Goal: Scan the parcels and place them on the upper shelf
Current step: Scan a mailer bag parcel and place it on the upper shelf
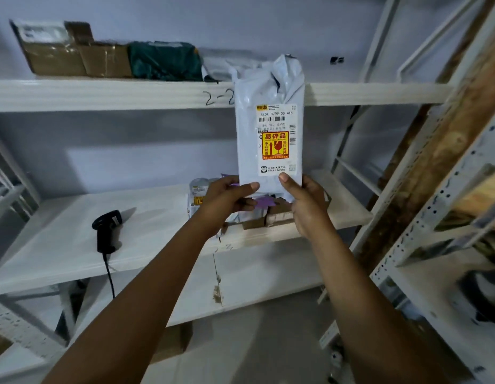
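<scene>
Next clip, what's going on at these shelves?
A person holds a white mailer parcel upright, left hand and right hand pinching its bottom edge, up in front of the upper shelf. That shelf already carries cardboard boxes and a green parcel. The scanner lies unheld on the middle shelf, and a few more parcels sit there behind the hands.

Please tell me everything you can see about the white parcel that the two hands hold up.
The parcel is a soft white plastic mailing bag, crumpled at the top, held upright. A printed label with barcodes covers much of its front, with a yellow and red broken-glass sticker on it. The left hand and right hand pinch its bottom edge, thumbs in front. Its top overlaps the upper shelf edge in view; it rests on no shelf.
</scene>
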